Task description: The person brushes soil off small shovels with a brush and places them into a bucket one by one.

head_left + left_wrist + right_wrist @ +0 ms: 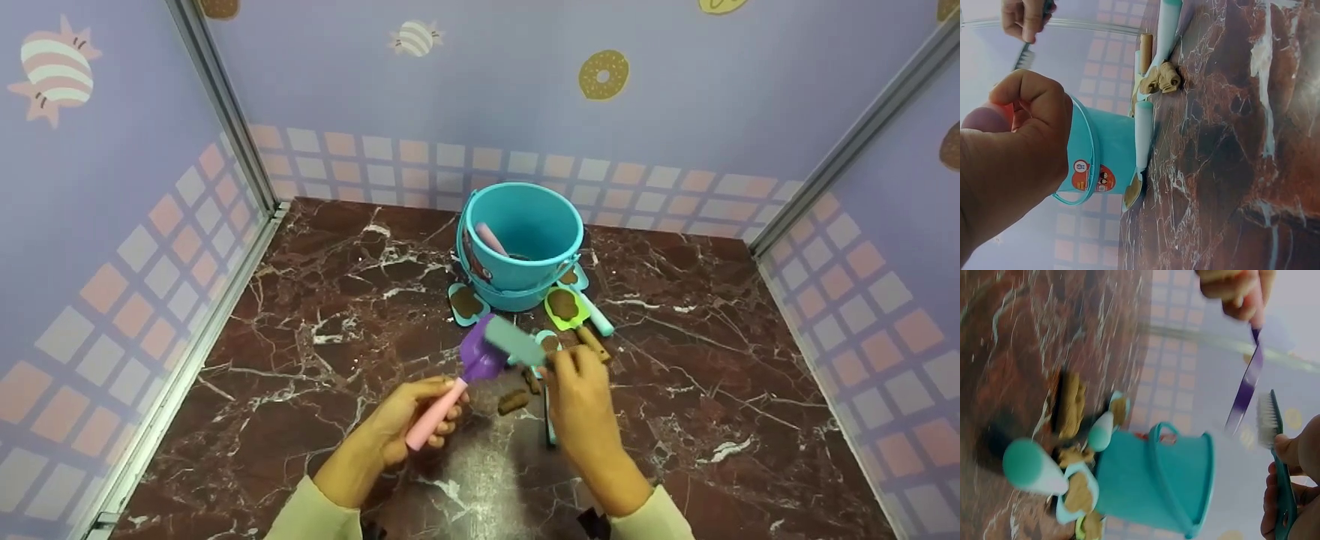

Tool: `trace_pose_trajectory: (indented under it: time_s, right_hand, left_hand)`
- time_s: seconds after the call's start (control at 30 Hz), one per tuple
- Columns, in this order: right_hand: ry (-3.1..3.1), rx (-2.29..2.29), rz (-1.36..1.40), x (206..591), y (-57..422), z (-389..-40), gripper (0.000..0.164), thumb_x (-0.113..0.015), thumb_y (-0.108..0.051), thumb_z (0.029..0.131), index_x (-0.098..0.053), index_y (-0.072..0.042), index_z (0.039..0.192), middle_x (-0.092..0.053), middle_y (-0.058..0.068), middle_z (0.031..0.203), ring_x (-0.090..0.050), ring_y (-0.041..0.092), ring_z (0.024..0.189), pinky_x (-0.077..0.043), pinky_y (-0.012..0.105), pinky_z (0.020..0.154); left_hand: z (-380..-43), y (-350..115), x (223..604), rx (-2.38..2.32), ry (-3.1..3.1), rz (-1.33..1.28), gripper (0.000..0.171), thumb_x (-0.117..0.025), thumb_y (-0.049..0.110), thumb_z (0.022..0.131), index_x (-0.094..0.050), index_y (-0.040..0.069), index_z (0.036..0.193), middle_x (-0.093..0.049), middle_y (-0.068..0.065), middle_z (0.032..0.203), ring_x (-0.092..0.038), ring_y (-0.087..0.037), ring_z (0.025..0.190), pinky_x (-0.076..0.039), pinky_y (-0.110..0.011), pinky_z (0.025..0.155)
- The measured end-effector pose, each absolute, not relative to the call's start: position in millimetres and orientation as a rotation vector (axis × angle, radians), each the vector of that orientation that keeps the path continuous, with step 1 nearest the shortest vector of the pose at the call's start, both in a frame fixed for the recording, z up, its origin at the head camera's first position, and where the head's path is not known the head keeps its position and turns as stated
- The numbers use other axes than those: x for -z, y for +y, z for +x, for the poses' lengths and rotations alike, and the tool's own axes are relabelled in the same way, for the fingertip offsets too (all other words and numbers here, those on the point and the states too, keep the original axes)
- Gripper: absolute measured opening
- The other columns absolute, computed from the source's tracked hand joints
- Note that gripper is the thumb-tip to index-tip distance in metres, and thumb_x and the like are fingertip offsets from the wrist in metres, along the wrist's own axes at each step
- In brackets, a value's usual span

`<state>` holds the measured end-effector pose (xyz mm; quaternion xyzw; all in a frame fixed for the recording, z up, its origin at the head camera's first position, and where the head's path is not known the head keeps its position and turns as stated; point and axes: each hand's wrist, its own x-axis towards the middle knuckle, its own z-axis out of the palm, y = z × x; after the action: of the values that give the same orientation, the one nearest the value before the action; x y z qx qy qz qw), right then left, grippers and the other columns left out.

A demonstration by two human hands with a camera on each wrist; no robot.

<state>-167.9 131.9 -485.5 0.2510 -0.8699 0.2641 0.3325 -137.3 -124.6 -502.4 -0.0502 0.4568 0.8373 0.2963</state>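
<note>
My left hand (397, 420) grips the pink handle of a toy shovel with a purple scoop (480, 360), held tilted up over the floor. In my right hand (589, 409) is a green brush (516, 341) with white bristles, its head overlapping the scoop in the head view. The right wrist view shows the brush bristles (1267, 421) turned toward the shovel blade (1246, 391), with a narrow gap between them. Brown lumps (513, 402) lie on the marbled surface below the hands.
A turquoise bucket (517, 291) stands behind the hands, a pink handle (490, 239) leaning inside it. Around its base lie several small shovels, among them a lime-green one (568, 307) and a blue one (466, 303), with brown material in their scoops. Patterned lilac walls (487, 82) enclose the area.
</note>
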Motion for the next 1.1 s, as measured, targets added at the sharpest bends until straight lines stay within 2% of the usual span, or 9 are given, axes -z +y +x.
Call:
trace_pose_trajectory:
  time_s: [0.17, 0.33, 0.43, 0.57, 0.63, 0.8, 0.9, 1.0, 1.1]
  right_hand:
    - [-2.254, -0.655, 0.779, 483.3, 119.1, -152.0, 0.018, -0.078, -0.011, 0.086, -0.066, -0.003, 0.097, -0.056, 0.007, 0.092, -0.052, 0.021, 0.079, -0.043, 0.032, 0.067]
    - [-2.271, -0.698, 0.736, 488.8, 126.1, -161.3, 0.016, -0.076, -0.011, 0.089, -0.064, -0.004, 0.096, -0.054, 0.007, 0.091, -0.054, 0.024, 0.079, -0.049, 0.037, 0.07]
    - [-2.265, -0.725, 0.662, 491.1, 135.3, -174.8, 0.014, -0.074, -0.01, 0.091, -0.064, -0.003, 0.096, -0.058, 0.014, 0.095, -0.064, 0.037, 0.094, -0.057, 0.046, 0.085]
    - [-2.244, -0.727, 0.589, 489.4, 141.0, -184.4, 0.013, -0.072, -0.009, 0.093, -0.063, 0.002, 0.095, -0.061, 0.022, 0.103, -0.062, 0.047, 0.113, -0.052, 0.054, 0.098]
    - [-2.249, -0.722, 0.582, 487.0, 139.6, -180.8, 0.013, -0.071, -0.008, 0.093, -0.063, 0.002, 0.097, -0.061, 0.023, 0.105, -0.061, 0.047, 0.114, -0.052, 0.054, 0.098]
    - [-2.281, -0.751, 0.719, 481.9, 126.1, -155.1, 0.013, -0.073, -0.009, 0.091, -0.064, -0.002, 0.097, -0.058, 0.011, 0.096, -0.061, 0.028, 0.091, -0.057, 0.041, 0.081]
    - [-2.277, -0.732, 0.794, 482.6, 119.2, -146.3, 0.013, -0.074, -0.011, 0.09, -0.065, -0.004, 0.097, -0.054, 0.005, 0.09, -0.052, 0.017, 0.076, -0.049, 0.032, 0.067]
    - [-2.268, -0.71, 0.778, 484.8, 120.1, -149.1, 0.014, -0.075, -0.014, 0.09, -0.066, -0.005, 0.096, -0.055, 0.006, 0.089, -0.052, 0.017, 0.074, -0.047, 0.032, 0.065]
    - [-2.286, -0.737, 0.696, 486.6, 127.7, -161.1, 0.013, -0.074, -0.012, 0.091, -0.065, -0.004, 0.095, -0.059, 0.01, 0.094, -0.061, 0.026, 0.083, -0.055, 0.038, 0.075]
  left_hand:
    - [-138.6, -125.6, 500.1, -2.229, 1.218, -0.139, 0.021, -0.05, 0.024, 0.101, -0.058, 0.006, 0.107, -0.058, -0.003, 0.079, -0.049, -0.009, 0.057, -0.04, -0.019, 0.045]
    - [-134.5, -124.7, 499.1, -2.213, 1.243, -0.107, 0.019, -0.053, 0.024, 0.1, -0.058, 0.007, 0.108, -0.059, -0.003, 0.079, -0.049, -0.009, 0.057, -0.04, -0.018, 0.045]
    - [-131.6, -124.5, 499.5, -2.199, 1.254, -0.065, 0.019, -0.053, 0.023, 0.1, -0.059, 0.007, 0.107, -0.059, -0.003, 0.079, -0.049, -0.008, 0.057, -0.04, -0.018, 0.046]
    - [-131.1, -124.2, 499.1, -2.195, 1.236, -0.044, 0.019, -0.051, 0.024, 0.101, -0.06, 0.007, 0.104, -0.057, -0.002, 0.078, -0.048, -0.008, 0.058, -0.04, -0.017, 0.046]
    - [-132.1, -124.2, 498.7, -2.203, 1.223, -0.055, 0.019, -0.05, 0.024, 0.101, -0.06, 0.008, 0.104, -0.057, -0.002, 0.078, -0.049, -0.008, 0.058, -0.04, -0.018, 0.046]
    - [-135.4, -125.0, 496.0, -2.222, 1.196, -0.132, 0.024, -0.047, 0.026, 0.102, -0.059, 0.006, 0.104, -0.056, -0.002, 0.077, -0.048, -0.008, 0.058, -0.04, -0.018, 0.045]
    - [-136.0, -124.9, 494.1, -2.223, 1.186, -0.152, 0.025, -0.046, 0.027, 0.102, -0.057, 0.005, 0.105, -0.055, -0.002, 0.077, -0.048, -0.008, 0.057, -0.04, -0.017, 0.045]
    - [-135.6, -124.7, 493.1, -2.229, 1.179, -0.136, 0.023, -0.047, 0.027, 0.102, -0.057, 0.006, 0.105, -0.056, -0.002, 0.078, -0.048, -0.008, 0.057, -0.04, -0.018, 0.045]
    - [-133.9, -124.8, 493.3, -2.229, 1.181, -0.105, 0.02, -0.05, 0.025, 0.1, -0.057, 0.008, 0.107, -0.058, -0.002, 0.08, -0.049, -0.008, 0.057, -0.04, -0.018, 0.045]
